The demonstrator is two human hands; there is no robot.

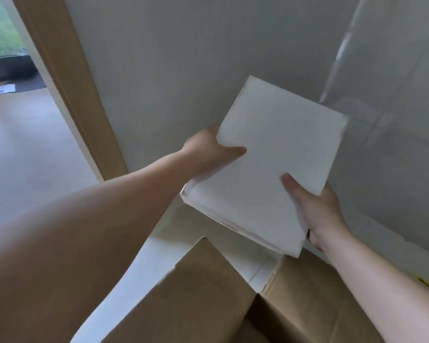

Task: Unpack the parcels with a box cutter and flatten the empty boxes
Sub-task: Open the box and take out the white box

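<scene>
- Two bare hands held a flat white package (265, 167) up in front of a pale wall (183, 58), above an open cardboard box (307, 293).
- Brown flaps of that box lay folded outward at the bottom of the view, with white floor (22, 157) showing beside them.
- Tilted with its far corner raised, the white package hung clear of the box, touched only by the hands.
- At its left edge, the left hand (208, 149) gripped it, thumb pressed flat on the top face and fingers hidden beneath.
- At the near right edge, the right hand (315, 209) clamped it likewise, thumb on top and fingers tucked underneath.
- Left of the wall stood a tan wooden door frame (70, 82).
</scene>
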